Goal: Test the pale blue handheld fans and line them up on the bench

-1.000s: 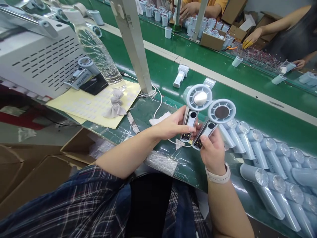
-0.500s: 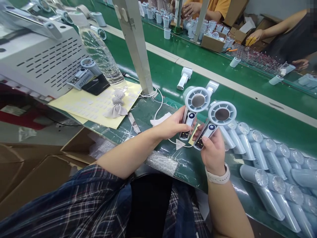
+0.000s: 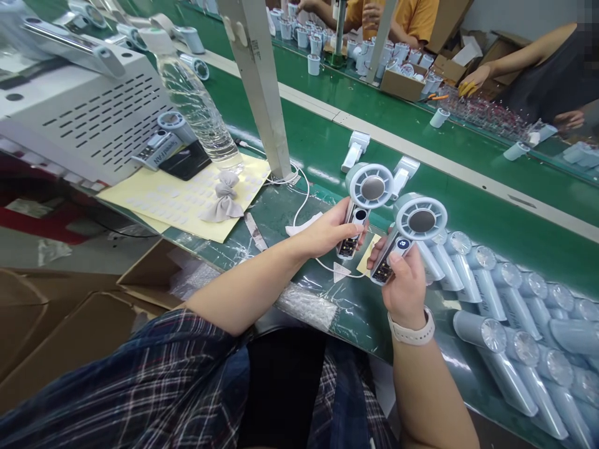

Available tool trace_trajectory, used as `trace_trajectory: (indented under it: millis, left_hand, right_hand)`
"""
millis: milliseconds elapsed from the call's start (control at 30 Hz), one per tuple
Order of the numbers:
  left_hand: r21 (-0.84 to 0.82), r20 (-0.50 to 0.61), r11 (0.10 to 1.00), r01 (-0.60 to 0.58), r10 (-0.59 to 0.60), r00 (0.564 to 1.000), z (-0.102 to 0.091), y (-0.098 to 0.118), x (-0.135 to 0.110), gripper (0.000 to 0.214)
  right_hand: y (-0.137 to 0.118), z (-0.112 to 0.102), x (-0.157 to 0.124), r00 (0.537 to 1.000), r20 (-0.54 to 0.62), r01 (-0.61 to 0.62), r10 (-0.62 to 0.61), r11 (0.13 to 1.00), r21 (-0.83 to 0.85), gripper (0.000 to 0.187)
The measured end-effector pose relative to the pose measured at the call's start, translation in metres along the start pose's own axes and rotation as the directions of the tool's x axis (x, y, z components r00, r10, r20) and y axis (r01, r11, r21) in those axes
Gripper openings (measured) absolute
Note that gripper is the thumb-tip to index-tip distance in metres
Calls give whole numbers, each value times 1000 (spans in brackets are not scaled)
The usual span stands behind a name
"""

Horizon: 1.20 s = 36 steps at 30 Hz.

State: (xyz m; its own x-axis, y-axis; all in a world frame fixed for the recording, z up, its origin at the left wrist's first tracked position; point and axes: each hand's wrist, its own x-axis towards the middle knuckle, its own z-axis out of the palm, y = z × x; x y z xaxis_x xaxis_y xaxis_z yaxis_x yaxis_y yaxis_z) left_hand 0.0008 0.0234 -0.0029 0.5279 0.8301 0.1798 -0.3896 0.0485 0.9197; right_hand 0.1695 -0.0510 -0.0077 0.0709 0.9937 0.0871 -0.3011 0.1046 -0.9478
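My left hand (image 3: 340,229) is wrapped round the handle of a light-blue handheld fan (image 3: 371,186), its thumb just under the dark round display. In my right hand (image 3: 406,284) is a second handheld fan (image 3: 421,216), whose small display is lit and seems to read 20. Both fans are held upright side by side, grille heads up, with bare circuit parts showing low on the handles. My right thumb presses near the display. Behind them on the green belt lie two more fans (image 3: 355,149), one partly hidden by the fan heads.
Rows of light-blue fans (image 3: 510,312) fill the bench on my right. To the left stand a water bottle (image 3: 199,103), a vented white box (image 3: 88,112) and a yellow sticker sheet (image 3: 182,202). A metal post (image 3: 257,87) rises ahead. Co-workers' hands move beyond the belt.
The display on the left-hand fan has gone from a lit 20 to dark. Both hands keep their grip with only slight shifts. Across the belt, a co-worker's hands have moved.
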Motion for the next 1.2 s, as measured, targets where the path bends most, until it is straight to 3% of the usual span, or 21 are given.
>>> trace_trajectory:
  millis: [200,400,600,767,867,1033,1200]
  left_hand:
    - [-3,23,1000,-18,19,1000,1,-2,2,45]
    - [-14,-37,1000,19,-19,999,1,-5,6,40]
    - [46,55,998,-52,50,997,0,0,3,38]
    - [98,-59,995,-24,30,998,-1,0,3,42]
    - [125,-140,992,-3,21,990,-2,-2,2,55]
    - [-87,2,996,22,-22,1000,-1,-2,-1,60]
    - [-271,141,960,66,-28,990,-1,0,-1,60]
  right_hand:
    - [2,-1,3,1000,-28,-3,4,999,43,24]
    - [1,2,6,997,-54,-55,58,997,49,24]
    - [-3,4,5,998,-55,-39,41,999,30,24]
    - [-6,5,4,999,-46,-24,24,1000,-9,16]
    - [-6,0,4,998,-33,-52,54,996,66,21]
    - [-5,-4,8,986,23,-168,166,975,146,47]
    - [-13,6,8,988,112,-120,103,981,154,47]
